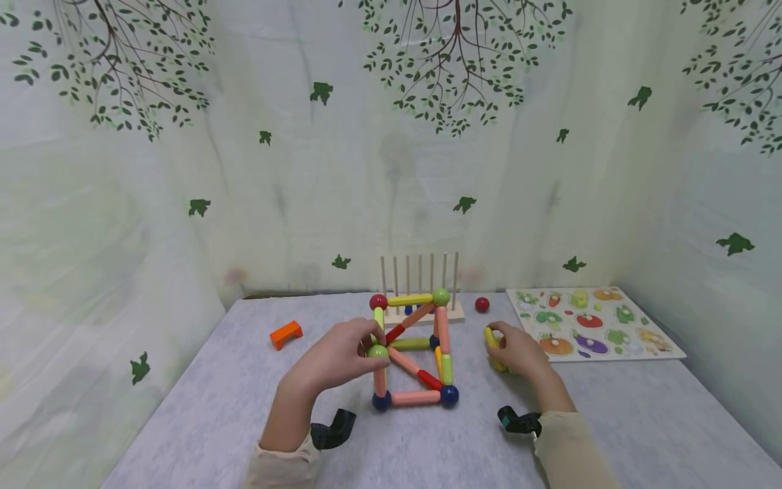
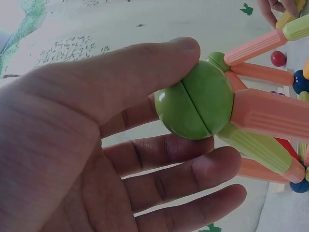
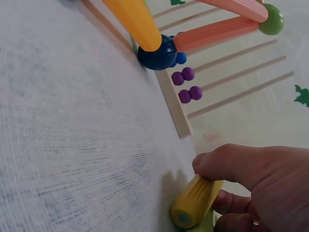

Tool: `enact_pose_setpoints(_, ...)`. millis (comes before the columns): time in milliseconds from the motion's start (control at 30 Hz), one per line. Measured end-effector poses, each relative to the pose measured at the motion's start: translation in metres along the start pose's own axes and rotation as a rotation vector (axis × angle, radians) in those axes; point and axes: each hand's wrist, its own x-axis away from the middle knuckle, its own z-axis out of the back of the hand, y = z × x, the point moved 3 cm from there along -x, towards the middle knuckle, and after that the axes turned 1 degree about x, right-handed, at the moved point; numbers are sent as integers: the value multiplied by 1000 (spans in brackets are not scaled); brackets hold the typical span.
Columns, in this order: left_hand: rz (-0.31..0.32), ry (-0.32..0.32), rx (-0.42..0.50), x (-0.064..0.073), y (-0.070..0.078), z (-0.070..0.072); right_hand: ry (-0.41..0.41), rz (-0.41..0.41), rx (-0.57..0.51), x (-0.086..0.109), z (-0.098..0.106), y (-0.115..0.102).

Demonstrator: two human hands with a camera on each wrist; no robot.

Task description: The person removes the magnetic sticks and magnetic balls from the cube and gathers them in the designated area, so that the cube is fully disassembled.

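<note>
A frame of magnetic building sticks and balls point(image 1: 415, 397) stands on the table, with pink, yellow, red and light-green sticks joined at coloured balls. My left hand point(image 1: 342, 350) is at its near left side, pinching a green ball point(image 2: 195, 99) between thumb and fingers; pink and light-green sticks meet at that ball. To the right of the frame, my right hand point(image 1: 518, 348) holds a yellow magnetic stick point(image 3: 193, 203) close over the table. A yellow-green piece point(image 3: 207, 223) shows just under it, partly hidden by the fingers.
Behind the frame is a wooden peg rack point(image 1: 456, 314) with upright rods and small beads. A red ball point(image 1: 482, 304) lies at the back, and a vegetable picture board point(image 1: 647, 350) at the right. An orange block point(image 1: 286, 334) lies to the left.
</note>
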Motion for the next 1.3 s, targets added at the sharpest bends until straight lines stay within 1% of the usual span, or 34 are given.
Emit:
enact_pose_setpoints(233, -8, -2, -8, 0, 0, -1, 26, 11, 36, 1, -3, 0)
enact_pose_setpoints(567, -10, -7, -5, -1, 1, -1, 26, -10, 58, 1, -4, 0)
enact_pose_setpoints(733, -2, -14, -5, 0, 0, -1, 47, -3, 42, 0, -3, -2)
enact_pose_setpoints(800, 1, -12, -5, 0, 0, -1, 68, 20, 24, 1, -1, -6)
enact_pose_setpoints(867, 1, -9, -6, 0, 0, 0, 97, 61, -9, 2, 1, -11)
enact_pose_setpoints(933, 1, -8, -8, 0, 0, 0, 121, 103, -64, 4, 2, -18)
enact_pose_setpoints(1033, 3, -13, -6, 1, 0, -1, 127, 156, -194, 8, 2, -30)
enact_pose_setpoints(1167, 10, -16, -7, 1, 0, -1, 72, 188, -356, 11, -5, -46)
enact_pose_setpoints(1233, 12, -15, -9, 1, 0, -1, 15, 195, -399, 12, -11, -53)
enact_pose_setpoints(1300, 16, -16, -13, 1, 0, -1, -50, 198, -415, 12, -18, -57)
